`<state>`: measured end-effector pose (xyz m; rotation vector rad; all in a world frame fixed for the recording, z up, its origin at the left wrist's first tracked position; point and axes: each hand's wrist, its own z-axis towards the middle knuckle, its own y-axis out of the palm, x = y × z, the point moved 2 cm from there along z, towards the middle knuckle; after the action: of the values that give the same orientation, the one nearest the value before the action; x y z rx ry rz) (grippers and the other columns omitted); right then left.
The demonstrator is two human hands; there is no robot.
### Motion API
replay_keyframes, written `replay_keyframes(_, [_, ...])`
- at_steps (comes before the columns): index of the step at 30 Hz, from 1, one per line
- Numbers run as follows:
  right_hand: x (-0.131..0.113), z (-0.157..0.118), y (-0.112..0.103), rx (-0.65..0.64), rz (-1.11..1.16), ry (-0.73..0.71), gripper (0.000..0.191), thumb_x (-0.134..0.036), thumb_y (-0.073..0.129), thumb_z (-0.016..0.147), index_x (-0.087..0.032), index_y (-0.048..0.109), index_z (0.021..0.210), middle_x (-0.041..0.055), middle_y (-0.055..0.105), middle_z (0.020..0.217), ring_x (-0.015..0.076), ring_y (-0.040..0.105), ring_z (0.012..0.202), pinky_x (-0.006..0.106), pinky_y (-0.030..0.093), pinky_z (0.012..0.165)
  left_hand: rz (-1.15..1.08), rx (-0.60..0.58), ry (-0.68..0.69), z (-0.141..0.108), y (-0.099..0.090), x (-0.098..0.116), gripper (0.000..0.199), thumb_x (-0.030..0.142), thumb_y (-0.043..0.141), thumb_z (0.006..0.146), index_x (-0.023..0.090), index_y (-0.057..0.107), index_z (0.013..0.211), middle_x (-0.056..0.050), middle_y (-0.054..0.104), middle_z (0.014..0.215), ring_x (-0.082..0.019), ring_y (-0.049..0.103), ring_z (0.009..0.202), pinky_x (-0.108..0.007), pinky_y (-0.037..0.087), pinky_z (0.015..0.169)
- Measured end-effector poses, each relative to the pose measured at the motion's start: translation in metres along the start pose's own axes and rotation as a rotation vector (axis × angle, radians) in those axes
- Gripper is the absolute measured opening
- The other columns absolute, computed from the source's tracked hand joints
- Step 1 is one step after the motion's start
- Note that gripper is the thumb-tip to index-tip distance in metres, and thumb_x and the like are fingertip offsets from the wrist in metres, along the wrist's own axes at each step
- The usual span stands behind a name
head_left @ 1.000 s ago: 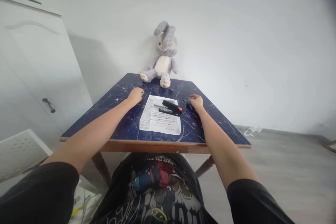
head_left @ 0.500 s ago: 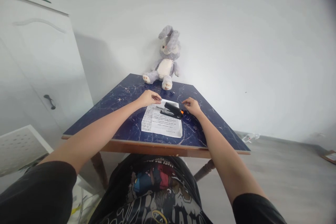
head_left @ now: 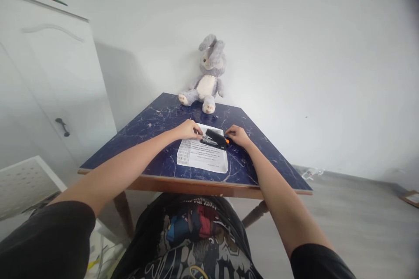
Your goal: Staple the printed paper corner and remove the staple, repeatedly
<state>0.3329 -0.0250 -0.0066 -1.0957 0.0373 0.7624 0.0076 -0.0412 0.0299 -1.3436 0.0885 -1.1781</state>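
Note:
A black stapler point(head_left: 216, 141) with an orange part at its right end lies on a printed sheet of paper point(head_left: 203, 161). Its top arm is lifted, and the metal inside shows. My left hand point(head_left: 190, 130) is at the stapler's left end, thumb and fingers pinched together by the metal part. Whatever is between those fingertips is too small to make out. At the opposite end, my right hand point(head_left: 238, 135) has its fingers bent around the stapler's rear, by the orange part.
The dark blue marbled table point(head_left: 137, 126) has a wooden edge. A grey plush rabbit point(head_left: 207, 85) sits at its back against the wall. On the left stand a white cabinet point(head_left: 62, 87) and a white perforated panel point(head_left: 29, 187).
My left hand has moved right and slightly down to the stapler's left end. The metal piece that stuck out there no longer shows. My right fingers have closed in on the rear.

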Motion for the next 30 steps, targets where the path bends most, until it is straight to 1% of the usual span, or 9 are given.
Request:
replay_keyframes(8, [-0.003,0.001,-0.001,-0.043,0.011,-0.012,0.021,-0.020,0.060,0.077,-0.021,0.080,0.084,0.0039,0.066,0.087,0.0162,0.056,0.071,0.031,0.049,0.076,-0.033,-0.024,0.004,0.000,0.002,0.000,0.020,0.032,0.084,0.072,0.023,0.087,0.090,-0.006,0.082,0.090,-0.021,0.073,0.081,-0.028,0.053,0.076])
replay_keyframes(11, [-0.006,0.001,0.000,-0.048,0.020,-0.013,0.020,-0.023,0.061,0.077,-0.021,0.080,0.085,0.0042,0.066,0.087,0.0167,0.056,0.072,0.031,0.049,0.077,-0.052,-0.042,0.030,-0.001,-0.002,0.000,0.023,0.032,0.086,0.070,0.023,0.086,0.091,-0.006,0.082,0.092,-0.021,0.074,0.083,-0.027,0.053,0.077])
replay_keyframes(14, [-0.012,0.002,-0.003,0.008,0.058,0.016,0.024,-0.031,0.063,0.080,-0.021,0.079,0.094,0.0043,0.068,0.089,0.0173,0.056,0.074,0.032,0.049,0.078,-0.109,-0.104,0.045,-0.003,-0.013,-0.006,0.031,0.032,0.088,0.067,0.023,0.086,0.097,-0.007,0.082,0.095,-0.021,0.075,0.086,-0.027,0.054,0.080])
replay_keyframes(17, [-0.025,0.000,-0.012,0.067,0.199,0.062,0.034,-0.047,0.063,0.088,-0.019,0.077,0.101,0.0065,0.071,0.096,0.0196,0.060,0.081,0.033,0.050,0.081,-0.188,-0.139,0.007,-0.006,-0.024,-0.016,0.035,0.029,0.089,0.066,0.021,0.085,0.100,-0.008,0.082,0.091,-0.021,0.076,0.084,-0.028,0.056,0.080])
replay_keyframes(19, [-0.040,-0.002,-0.017,0.007,0.328,0.034,0.046,-0.059,0.056,0.093,-0.018,0.077,0.101,0.0083,0.073,0.101,0.0214,0.063,0.087,0.033,0.051,0.083,-0.222,-0.127,-0.003,-0.007,-0.026,-0.023,0.034,0.028,0.090,0.065,0.019,0.085,0.098,-0.009,0.082,0.088,-0.022,0.076,0.082,-0.028,0.056,0.080])
replay_keyframes(21, [-0.059,-0.003,-0.018,-0.152,0.412,-0.048,0.056,-0.068,0.053,0.094,-0.019,0.076,0.108,0.0085,0.072,0.106,0.0230,0.065,0.091,0.033,0.051,0.083,-0.233,-0.097,0.009,-0.006,-0.022,-0.027,0.033,0.028,0.091,0.063,0.018,0.085,0.094,-0.009,0.081,0.086,-0.022,0.077,0.081,-0.028,0.057,0.079])
replay_keyframes(24, [-0.086,-0.004,-0.011,-0.370,0.376,-0.179,0.060,-0.068,0.069,0.085,-0.020,0.072,0.121,0.0067,0.072,0.108,0.0241,0.065,0.091,0.033,0.051,0.083,-0.232,-0.035,0.033,-0.003,-0.012,-0.026,0.029,0.027,0.091,0.062,0.017,0.085,0.089,-0.008,0.081,0.082,-0.021,0.077,0.079,-0.027,0.056,0.079])
replay_keyframes(26, [-0.098,-0.004,-0.004,-0.403,0.300,-0.228,0.056,-0.062,0.075,0.083,-0.018,0.071,0.118,0.0051,0.072,0.101,0.0228,0.063,0.087,0.033,0.050,0.081,-0.235,-0.007,0.039,0.000,-0.003,-0.021,0.026,0.023,0.089,0.062,0.017,0.085,0.087,-0.007,0.081,0.081,-0.021,0.077,0.078,-0.027,0.056,0.080])
replay_keyframes(30, [-0.105,-0.001,0.005,-0.367,0.282,-0.251,0.043,-0.058,0.071,0.087,-0.017,0.070,0.102,0.0029,0.068,0.089,0.0198,0.057,0.079,0.030,0.047,0.076,-0.252,0.054,0.035,0.003,0.014,-0.008,0.022,0.014,0.086,0.061,0.016,0.083,0.083,-0.004,0.080,0.077,-0.021,0.076,0.077,-0.027,0.056,0.078])
